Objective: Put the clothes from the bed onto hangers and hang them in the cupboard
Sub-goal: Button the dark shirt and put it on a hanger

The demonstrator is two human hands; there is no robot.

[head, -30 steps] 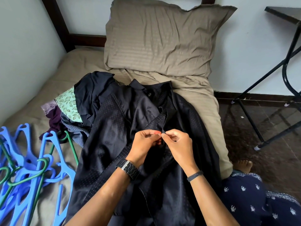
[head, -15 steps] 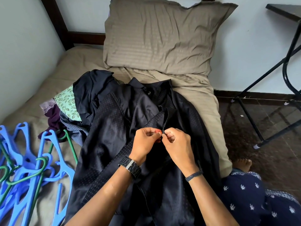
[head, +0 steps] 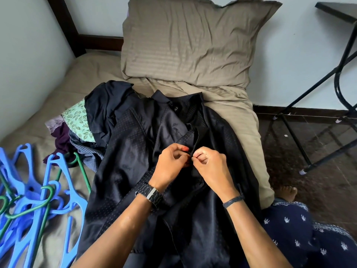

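Black shirt [head: 154, 171] lies flat at centre of bed [head: 92, 74], collar toward 12 o'clock. Left hand [head: 170, 163] and right hand [head: 210, 167] meet at its placket, fingers curled, pinching the edges, seemingly buttoning it. Hangers [head: 34, 200] wait at 8 o'clock.

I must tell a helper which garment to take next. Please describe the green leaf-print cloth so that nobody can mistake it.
Start at the large tan pillow at the head of the bed. Below and left of it lies a heap of clothes beside the black shirt. The green leaf-print cloth lies in that heap, the only pale, patterned piece among dark ones.
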